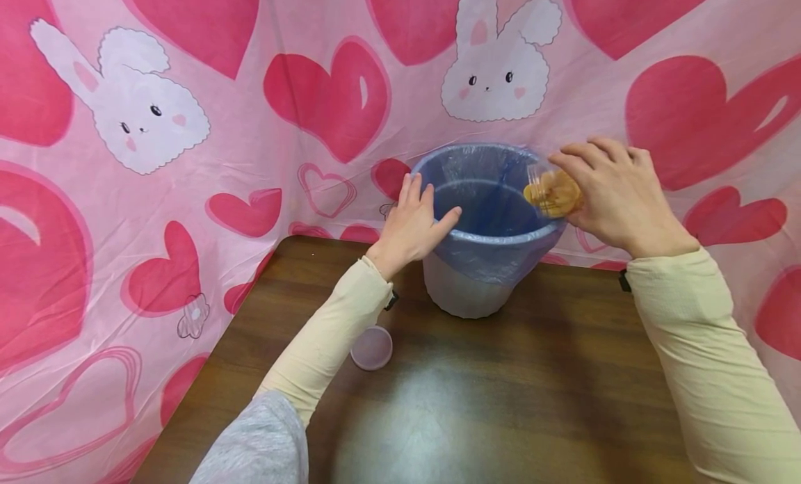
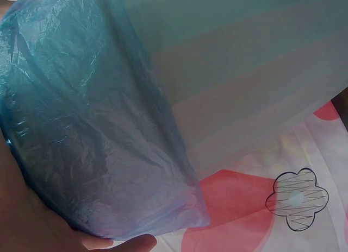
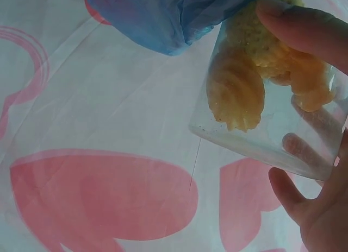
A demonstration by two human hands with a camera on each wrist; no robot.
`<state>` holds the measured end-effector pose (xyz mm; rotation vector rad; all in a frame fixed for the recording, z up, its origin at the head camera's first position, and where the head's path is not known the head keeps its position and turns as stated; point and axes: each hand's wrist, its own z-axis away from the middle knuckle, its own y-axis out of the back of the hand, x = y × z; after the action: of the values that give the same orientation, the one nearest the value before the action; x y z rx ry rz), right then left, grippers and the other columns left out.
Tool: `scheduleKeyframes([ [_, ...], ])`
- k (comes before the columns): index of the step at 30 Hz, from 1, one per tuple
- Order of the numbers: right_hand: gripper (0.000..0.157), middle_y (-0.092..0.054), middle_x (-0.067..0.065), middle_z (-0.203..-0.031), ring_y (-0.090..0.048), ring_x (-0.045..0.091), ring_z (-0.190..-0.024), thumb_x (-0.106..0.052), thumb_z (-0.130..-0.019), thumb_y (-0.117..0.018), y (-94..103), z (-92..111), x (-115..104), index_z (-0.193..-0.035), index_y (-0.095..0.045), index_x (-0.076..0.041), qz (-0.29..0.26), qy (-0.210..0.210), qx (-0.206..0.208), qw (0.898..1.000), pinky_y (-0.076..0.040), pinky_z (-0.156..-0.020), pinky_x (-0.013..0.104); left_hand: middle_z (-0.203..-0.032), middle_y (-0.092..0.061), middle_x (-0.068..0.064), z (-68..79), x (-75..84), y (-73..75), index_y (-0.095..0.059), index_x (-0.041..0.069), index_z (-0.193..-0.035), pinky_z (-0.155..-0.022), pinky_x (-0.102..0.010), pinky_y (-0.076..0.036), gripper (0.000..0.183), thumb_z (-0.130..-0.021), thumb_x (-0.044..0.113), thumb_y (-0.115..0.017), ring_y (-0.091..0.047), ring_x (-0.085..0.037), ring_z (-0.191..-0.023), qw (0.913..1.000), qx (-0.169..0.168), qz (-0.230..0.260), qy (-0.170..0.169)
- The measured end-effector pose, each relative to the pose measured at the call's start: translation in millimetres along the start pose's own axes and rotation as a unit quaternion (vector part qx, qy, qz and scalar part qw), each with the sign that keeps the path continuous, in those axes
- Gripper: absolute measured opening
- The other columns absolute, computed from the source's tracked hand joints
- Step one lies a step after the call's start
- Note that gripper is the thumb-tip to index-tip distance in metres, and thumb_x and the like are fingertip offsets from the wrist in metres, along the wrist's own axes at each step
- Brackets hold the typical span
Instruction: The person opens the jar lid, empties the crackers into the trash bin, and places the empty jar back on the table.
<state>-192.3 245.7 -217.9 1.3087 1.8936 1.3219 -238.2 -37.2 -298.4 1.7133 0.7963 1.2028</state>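
Observation:
My right hand grips a clear plastic jar at the right rim of a bin. The jar lies tilted on its side, its mouth facing left over the bin's opening. Yellow-orange pieces, some ridged like shells, are inside it. A thin blue plastic bag lines the bin and folds down over its rim. On the left of that rim rests my left hand, fingers fairly straight and thumb spread toward the opening. The left wrist view shows the bag's overhang with fingertips at its lower edge.
A round translucent lid lies flat on the brown wooden table, near my left forearm. Pink cloth with hearts and rabbits hangs behind and at the left of the table, close behind the bin.

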Motion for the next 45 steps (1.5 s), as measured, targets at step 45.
scheduleKeyframes([
  [45, 0.093, -0.049, 0.021, -0.136, -0.037, 0.044, -0.127, -0.010, -0.051, -0.089, 1.8, -1.5, -1.1, -0.136, -0.052, -0.010, 0.017, 0.022, 0.005, 1.000, -0.032, -0.091, 0.066, -0.163, -0.007, -0.012, 0.3, 0.2, 0.4, -0.027, 0.005, -0.152, -0.112, -0.053, -0.032, 0.086, -0.092, 0.066, -0.034, 0.007, -0.027, -0.151, 1.0000, -0.001, -0.001, -0.001],
])
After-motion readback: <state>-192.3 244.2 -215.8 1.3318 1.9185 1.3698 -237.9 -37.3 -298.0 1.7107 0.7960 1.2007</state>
